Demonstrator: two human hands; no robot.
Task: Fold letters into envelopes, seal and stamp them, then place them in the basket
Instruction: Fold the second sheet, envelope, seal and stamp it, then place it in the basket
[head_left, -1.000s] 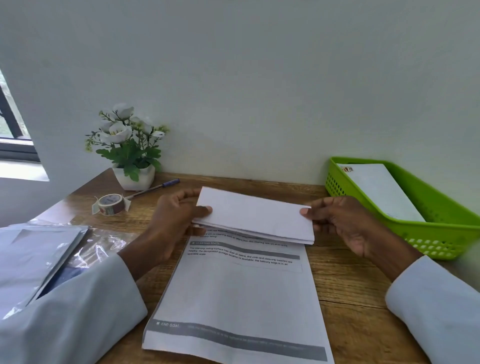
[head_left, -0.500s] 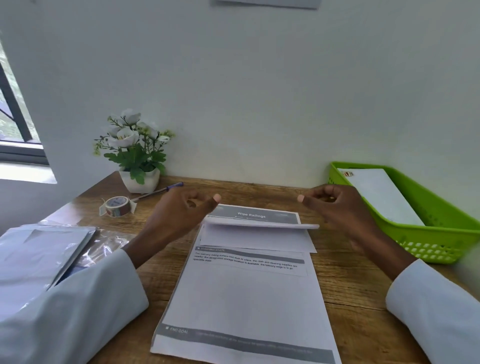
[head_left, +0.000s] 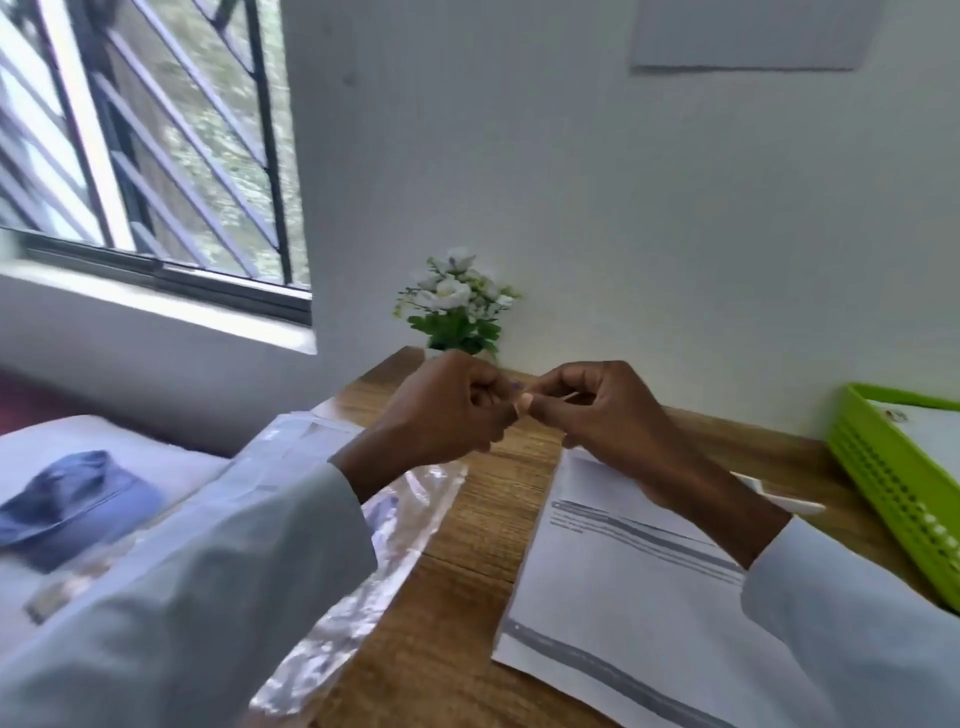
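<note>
A printed letter (head_left: 623, 597) lies on the wooden table (head_left: 483, 525), its top part folded over and half hidden under my right wrist. Both hands are raised above the table's far edge and meet fingertip to fingertip. My left hand (head_left: 447, 410) and my right hand (head_left: 608, 415) have curled fingers, and I see nothing clearly held between them. At the right edge stands the green basket (head_left: 883, 467) with a white stamped envelope (head_left: 930, 431) inside.
A clear plastic pack of envelopes (head_left: 405, 519) lies left of the letter, partly under my left sleeve. A small pot of white flowers (head_left: 457, 306) stands at the wall behind my hands. A barred window (head_left: 156, 156) and a blue cap (head_left: 72, 504) are at the left.
Both hands have let go of the folded letter, risen and come together in front of the plant. The view has swung to the left, bringing the window in.
</note>
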